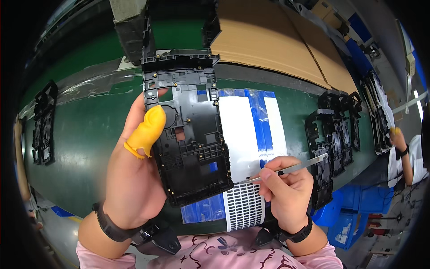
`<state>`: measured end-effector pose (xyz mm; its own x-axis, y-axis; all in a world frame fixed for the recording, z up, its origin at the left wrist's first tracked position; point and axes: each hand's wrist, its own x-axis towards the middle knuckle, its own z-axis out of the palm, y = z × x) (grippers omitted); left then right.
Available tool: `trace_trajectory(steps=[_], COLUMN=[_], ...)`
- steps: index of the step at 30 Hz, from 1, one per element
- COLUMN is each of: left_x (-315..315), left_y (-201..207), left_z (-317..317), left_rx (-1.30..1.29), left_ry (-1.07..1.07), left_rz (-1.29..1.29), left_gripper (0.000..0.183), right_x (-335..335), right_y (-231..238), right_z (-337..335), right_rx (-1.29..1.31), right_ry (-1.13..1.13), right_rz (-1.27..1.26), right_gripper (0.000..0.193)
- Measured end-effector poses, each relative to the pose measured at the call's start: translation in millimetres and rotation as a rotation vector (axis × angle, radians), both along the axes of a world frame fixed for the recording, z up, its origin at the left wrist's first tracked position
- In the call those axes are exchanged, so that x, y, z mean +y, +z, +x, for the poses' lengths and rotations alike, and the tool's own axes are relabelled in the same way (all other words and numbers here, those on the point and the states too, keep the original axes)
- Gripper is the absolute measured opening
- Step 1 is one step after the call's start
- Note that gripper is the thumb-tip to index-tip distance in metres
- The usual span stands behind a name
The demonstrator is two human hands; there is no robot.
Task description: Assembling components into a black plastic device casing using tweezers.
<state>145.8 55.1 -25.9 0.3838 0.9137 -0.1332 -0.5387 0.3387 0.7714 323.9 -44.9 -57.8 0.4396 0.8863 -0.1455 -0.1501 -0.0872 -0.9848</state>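
A: Holding what, and where?

B: Gripping a black plastic frame (188, 134) upright at centre, in the left hand (134, 179), thumb in a yellow finger cot (147, 131) pressing its left edge. Pinching metal tweezers (291, 168) in the right hand (286, 197) at four o'clock, tips pointing toward the frame's lower right corner.

A: Lying underneath?

B: Resting behind the frame, at five o'clock, a white backing sheet (244, 139) with blue film strips and a grid of small black stickers (244, 208) along its lower part.

A: Getting far along?

B: Judging by the nearly full grid, only starting; nothing visibly caught in the tweezer tips, though too small to tell for sure.

A: Counting things?

B: Seeing one frame in hand, one pair of tweezers, one sheet. Waiting on the green bench (85, 134): a pile of similar frames (333, 134) at three o'clock, number unclear, and more frames (44, 121) at nine o'clock. Showing at the far right, another person's hand (396, 136).
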Motion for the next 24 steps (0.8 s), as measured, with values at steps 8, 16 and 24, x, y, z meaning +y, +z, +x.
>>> trace_trajectory(steps=[8, 16, 24], left_x=[-0.6, -6.7, -20.9], left_y=[-4.9, -1.8, -2.5], left_z=[3.2, 8.8, 5.5], left_rx=[0.0, 0.065, -0.125], left_ry=[0.05, 0.036, -0.182], left_rz=[-0.02, 0.045, -0.14], left_gripper=[0.041, 0.045, 0.046], right_x=[1.0, 1.2, -2.0], right_y=[6.2, 3.1, 35.4], right_z=[-0.4, 4.0, -16.8], right_rx=[0.006, 0.099, 0.301], right_ry=[0.004, 0.053, 0.157], right_rz=[-0.055, -0.014, 0.253], right_gripper=[0.012, 0.013, 0.016])
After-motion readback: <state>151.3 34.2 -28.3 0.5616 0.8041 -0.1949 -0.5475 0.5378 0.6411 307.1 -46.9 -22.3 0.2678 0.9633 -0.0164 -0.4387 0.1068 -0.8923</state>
